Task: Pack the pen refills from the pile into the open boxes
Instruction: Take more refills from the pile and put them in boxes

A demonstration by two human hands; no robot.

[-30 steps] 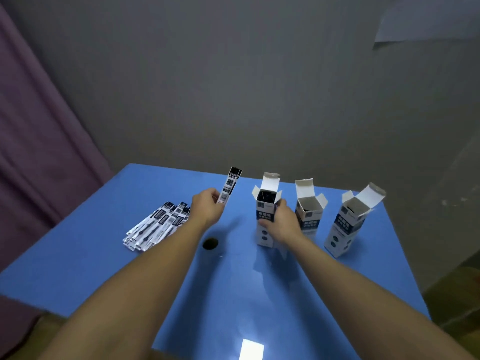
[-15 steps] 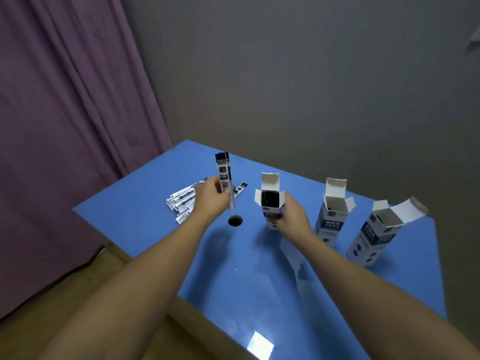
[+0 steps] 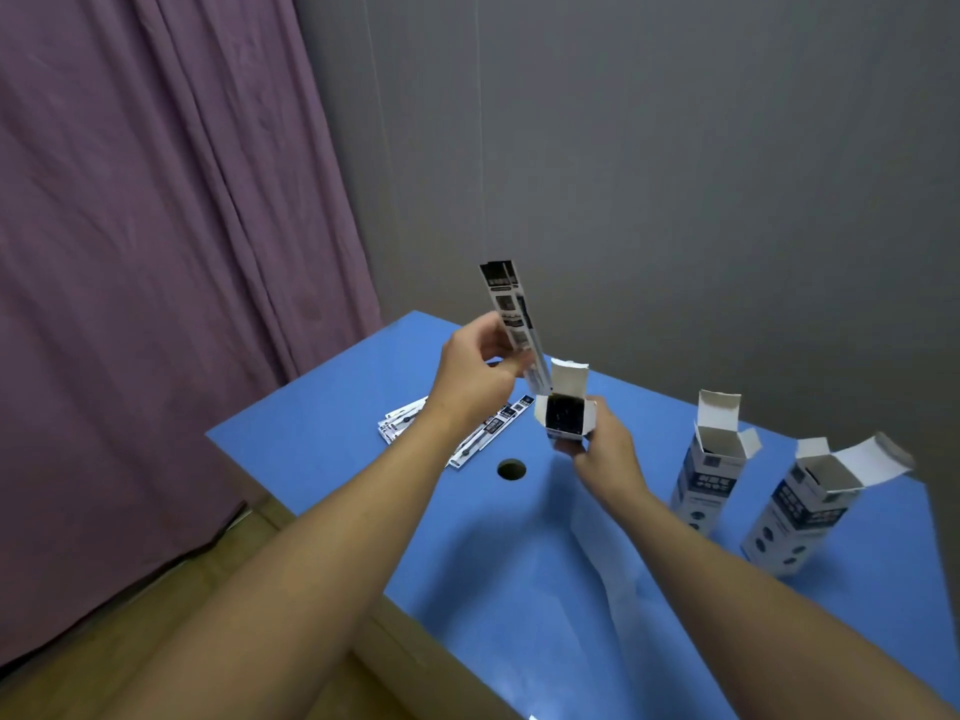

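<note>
blue table (image 3: 322, 433): left hand (image 3: 475, 374) pinches a refill packet (image 3: 511, 317), print unreadable; right hand (image 3: 605, 446) at 3 o'clock grips an open box (image 3: 565, 415).

The left hand (image 3: 475, 374) now holds its refill packet (image 3: 511, 317) higher than a moment ago, the packet's lower end just beside the mouth of the open box (image 3: 565, 415). That box, gripped by the right hand (image 3: 605, 449), is now lifted off the table (image 3: 322, 439) and tipped toward the left hand.
</note>
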